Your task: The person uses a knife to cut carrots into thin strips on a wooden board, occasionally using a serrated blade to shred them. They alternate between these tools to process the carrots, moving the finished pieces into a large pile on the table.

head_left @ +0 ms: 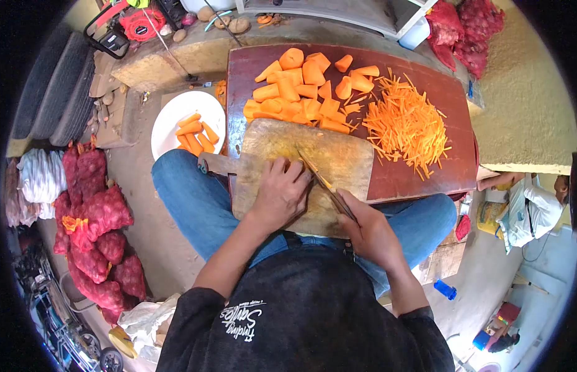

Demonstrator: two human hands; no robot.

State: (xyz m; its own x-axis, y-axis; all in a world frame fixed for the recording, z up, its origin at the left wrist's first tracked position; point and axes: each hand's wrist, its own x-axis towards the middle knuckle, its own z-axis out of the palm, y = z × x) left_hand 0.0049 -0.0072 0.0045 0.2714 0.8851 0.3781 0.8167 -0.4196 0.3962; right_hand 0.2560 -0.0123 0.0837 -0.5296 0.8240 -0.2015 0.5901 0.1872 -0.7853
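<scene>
My right hand (370,230) grips the handle of a kitchen knife (316,172), whose blade points away from me over the wooden cutting board (350,152). Just left of the blade, my left hand (280,191) presses down on the board with curled fingers; whatever lies under them is hidden. Orange bits cling to the blade. Beyond the board, thick carrot chunks (288,90) are heaped on a dark red table (459,158). A pile of thin carrot sticks (405,121) sits to their right.
A white bowl (164,124) with several carrot pieces (194,131) stands left of the table. Red mesh sacks (102,217) line the floor at left, with stacked tires (74,87) farther back. Another person (530,208) is at the right. A blue object (445,289) lies on the floor.
</scene>
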